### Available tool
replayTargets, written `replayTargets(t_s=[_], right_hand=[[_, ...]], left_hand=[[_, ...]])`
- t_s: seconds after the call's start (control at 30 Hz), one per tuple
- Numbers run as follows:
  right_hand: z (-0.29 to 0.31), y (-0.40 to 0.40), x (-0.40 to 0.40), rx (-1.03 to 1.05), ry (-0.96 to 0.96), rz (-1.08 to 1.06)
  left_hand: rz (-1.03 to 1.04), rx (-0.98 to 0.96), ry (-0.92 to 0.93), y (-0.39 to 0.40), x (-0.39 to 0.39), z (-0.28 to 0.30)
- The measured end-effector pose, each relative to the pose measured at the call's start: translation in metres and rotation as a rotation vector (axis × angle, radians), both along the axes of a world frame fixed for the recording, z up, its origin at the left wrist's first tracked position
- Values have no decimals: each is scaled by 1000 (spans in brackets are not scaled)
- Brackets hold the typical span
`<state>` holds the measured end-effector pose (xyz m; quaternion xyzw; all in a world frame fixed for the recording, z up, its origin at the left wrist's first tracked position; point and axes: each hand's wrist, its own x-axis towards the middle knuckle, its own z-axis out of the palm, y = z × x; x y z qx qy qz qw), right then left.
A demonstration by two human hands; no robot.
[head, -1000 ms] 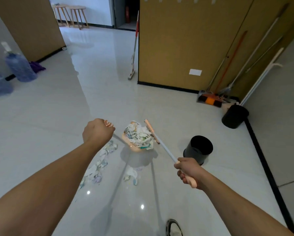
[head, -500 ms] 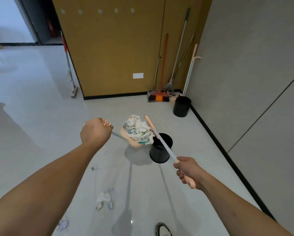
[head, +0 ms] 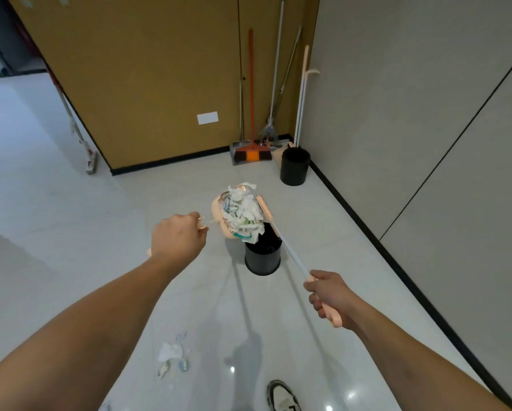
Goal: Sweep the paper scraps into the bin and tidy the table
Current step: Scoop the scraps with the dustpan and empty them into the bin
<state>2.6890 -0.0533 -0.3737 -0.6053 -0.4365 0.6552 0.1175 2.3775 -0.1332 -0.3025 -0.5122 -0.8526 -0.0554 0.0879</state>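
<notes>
My left hand (head: 179, 237) is closed around the thin handle of a peach dustpan (head: 219, 216), which hangs in the air heaped with white and coloured paper scraps (head: 242, 215). The pan is tilted above a black bin (head: 262, 258) on the floor, and its lower edge overlaps the bin's rim. My right hand (head: 327, 295) grips the peach end of a long broom handle (head: 290, 250), whose far end rests against the scraps beside the pan. A few loose scraps (head: 171, 355) lie on the floor near my feet.
A second black bin (head: 294, 166) stands in the corner by a grey wall, with an orange broom (head: 251, 154), mops and poles leaning behind it. Another mop (head: 90, 161) leans on the yellow partition. My shoe (head: 282, 396) is at the bottom edge.
I have turned right and stepped nearer, so the near bin now sits directly under the loaded dustpan. The pan has tilted more steeply toward the bin. Both hands keep their grips.
</notes>
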Motion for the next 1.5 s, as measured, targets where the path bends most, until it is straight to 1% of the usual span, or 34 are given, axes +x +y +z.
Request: replayTargets(t_s=[0.17,0.33,0.57,0.77,0.93,1.07,1.23,1.5], right_hand=[[-3,4,16,6,-62,61],[-4,-3,28,72,-201,173],[-11,-22,45,152,-359,200],[-11,-31,59,182,-399,178],[-9,-32,67,274,-451,294],[-12,-33,66,358,-523,429],[-17,-32,70,434,-695,601],[-23,-34,65,474,-768,621]], left_hand=[[-75,-87,93,13,4,-8],[-139,-175,178,20,8,-12],[-128,-147,133,30,19,-17],[-130,-140,125,41,30,-19],[-127,-116,95,50,37,-23],[-129,-118,97,54,42,-24],[-128,-136,102,54,39,-26],[-148,-152,124,48,43,-29]])
